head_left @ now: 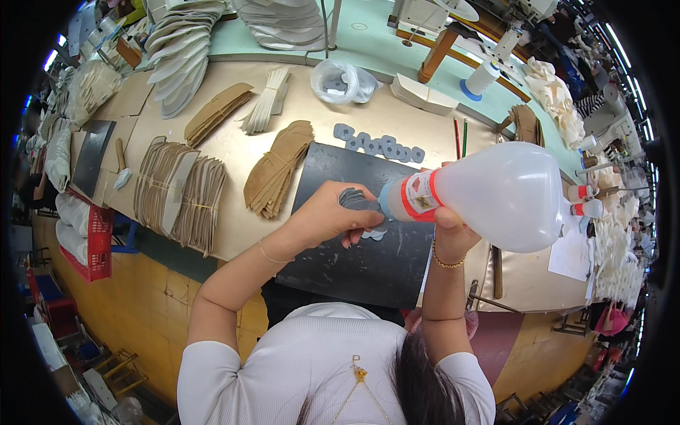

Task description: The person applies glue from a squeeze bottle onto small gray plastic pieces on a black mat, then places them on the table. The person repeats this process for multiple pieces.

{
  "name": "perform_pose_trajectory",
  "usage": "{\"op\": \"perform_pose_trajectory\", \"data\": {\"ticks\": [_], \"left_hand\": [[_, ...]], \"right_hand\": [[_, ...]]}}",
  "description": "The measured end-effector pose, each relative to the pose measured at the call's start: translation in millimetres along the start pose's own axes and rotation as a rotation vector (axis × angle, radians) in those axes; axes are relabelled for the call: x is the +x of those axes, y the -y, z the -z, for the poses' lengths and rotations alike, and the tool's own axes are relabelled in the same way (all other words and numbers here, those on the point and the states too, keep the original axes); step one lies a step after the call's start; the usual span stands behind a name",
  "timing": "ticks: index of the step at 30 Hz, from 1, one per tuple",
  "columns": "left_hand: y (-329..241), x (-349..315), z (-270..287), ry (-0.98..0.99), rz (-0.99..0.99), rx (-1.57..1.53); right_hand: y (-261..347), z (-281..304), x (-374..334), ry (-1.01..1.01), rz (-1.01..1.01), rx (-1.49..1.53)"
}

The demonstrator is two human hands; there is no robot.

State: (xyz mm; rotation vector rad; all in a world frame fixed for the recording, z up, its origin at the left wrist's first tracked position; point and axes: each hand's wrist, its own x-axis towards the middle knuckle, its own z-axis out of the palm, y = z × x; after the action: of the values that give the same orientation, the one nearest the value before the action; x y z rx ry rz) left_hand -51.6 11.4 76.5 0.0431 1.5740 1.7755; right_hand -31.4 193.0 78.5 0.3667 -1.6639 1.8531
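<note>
My right hand (454, 235) is wrapped round a large translucent white plastic bottle (508, 193) with a red and white label. The bottle lies tilted nearly on its side, its blue-grey neck end pointing left. Between the thumb and fingers of my left hand (322, 214) is a small fanned stack of grey cut pieces (358, 200). The bottle's tip meets this stack or sits right beside it; I cannot tell which. Both hands are above a dark scuffed board (382, 265). A few pale pieces show just below my left fingers.
Blue-grey cut pieces (379, 145) lie in a row past the board. Brown bundles (280, 166) and banded stacks (177, 191) cover the left side. Behind are a plastic-lined bowl (336, 81), a thread cone (480, 78) and two pencils (464, 138). A hammer (489, 301) rests at the right edge.
</note>
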Motion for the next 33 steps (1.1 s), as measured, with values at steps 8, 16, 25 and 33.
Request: {"op": "perform_pose_trajectory", "data": {"ticks": [8,16,25,33], "left_hand": [[0,-4,0,-0.009,-0.031,-0.102],[1,-1,-1,-0.036,-0.112,-0.095],[-1,-2,-5,-0.065,-0.155,-0.089],[10,18,1,-0.108,-0.134,-0.076]], "right_hand": [[10,11,1,-0.101,0.034,0.086],[21,7,-10,0.082,-0.081,0.23],[15,14,-22,0.102,-0.13,-0.008],[12,33,-15,0.125,-0.062,0.364]]}}
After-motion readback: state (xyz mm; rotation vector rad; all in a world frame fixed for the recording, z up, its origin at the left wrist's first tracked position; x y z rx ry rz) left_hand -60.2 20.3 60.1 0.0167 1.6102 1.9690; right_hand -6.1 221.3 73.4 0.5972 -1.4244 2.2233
